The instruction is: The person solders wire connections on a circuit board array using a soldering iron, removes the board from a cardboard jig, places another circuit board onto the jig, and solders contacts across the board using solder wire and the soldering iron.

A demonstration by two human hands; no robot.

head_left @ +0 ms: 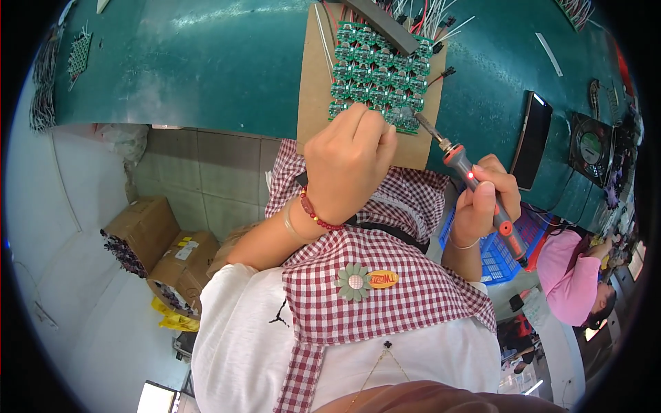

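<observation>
Head view: the right hand [485, 199] grasps the iron [471, 180] by its grey and orange handle, thumb and fingers closed around it, a small red light glowing near the grip. The iron's tip points up and left to the lower right corner of the boards [381, 74]; whether it touches them, I cannot tell. The left hand [351, 151] is curled, knuckles up, at the lower edge of the boards, with its fingertips hidden, so I cannot tell whether it pinches anything. A red bead bracelet [310, 206] circles that wrist.

The boards, green and set close in rows, lie on brown cardboard [315, 96] on the green table [206, 76]. 1 dark bar [385, 27] lies slanted across their upper part, and white, red and black wires [430, 17] spread out beyond.

To the right on the table are a phone [532, 141], a pale strip [549, 54] and a fan [591, 148]. Below the table's edge sits a blue basket [496, 263]. At left stand 2 boxes [144, 224]. A co-worker [568, 275] in pink is at far right.
</observation>
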